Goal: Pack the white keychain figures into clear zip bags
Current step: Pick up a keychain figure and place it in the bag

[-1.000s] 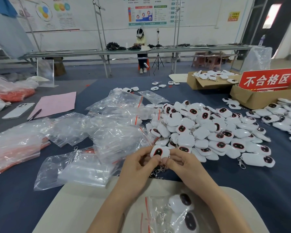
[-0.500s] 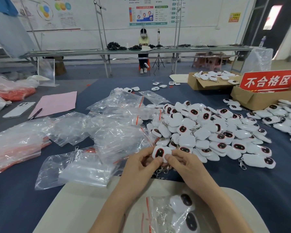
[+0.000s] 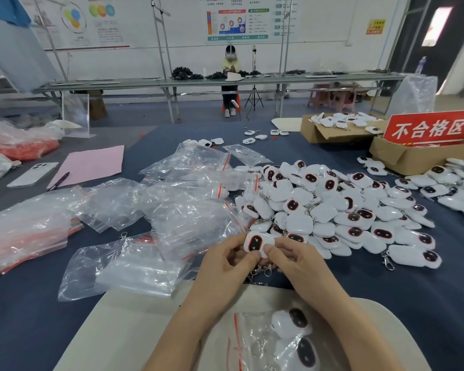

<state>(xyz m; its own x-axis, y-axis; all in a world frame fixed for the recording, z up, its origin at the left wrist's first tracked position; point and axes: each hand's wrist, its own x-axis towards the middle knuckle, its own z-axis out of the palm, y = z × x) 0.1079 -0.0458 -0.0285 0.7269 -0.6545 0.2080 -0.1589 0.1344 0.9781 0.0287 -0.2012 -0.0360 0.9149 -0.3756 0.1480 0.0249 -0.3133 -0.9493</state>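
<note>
Both hands hold one white keychain figure [image 3: 257, 243] with a dark oval face, just in front of the big heap of white figures [image 3: 332, 210]. My left hand [image 3: 225, 263] pinches its left side and my right hand [image 3: 295, 261] pinches its right side, thumb on top. Its metal chain hangs below, between the hands. Loose clear zip bags [image 3: 188, 210] with red seal strips lie to the left of the heap. Close to me, a filled zip bag [image 3: 276, 341] with two figures inside lies on a beige board [image 3: 123, 325].
A cardboard box with a red sign [image 3: 429, 129] and another box of figures [image 3: 332, 127] stand at the back right. More figures [image 3: 456, 186] spread at the far right. A phone [image 3: 32, 174], pen and pink sheet [image 3: 91, 164] lie at the left. A person sits at a far bench.
The figure has turned slightly in my fingers and my right thumb now lies over its right part. Both hands stay in the same place.
</note>
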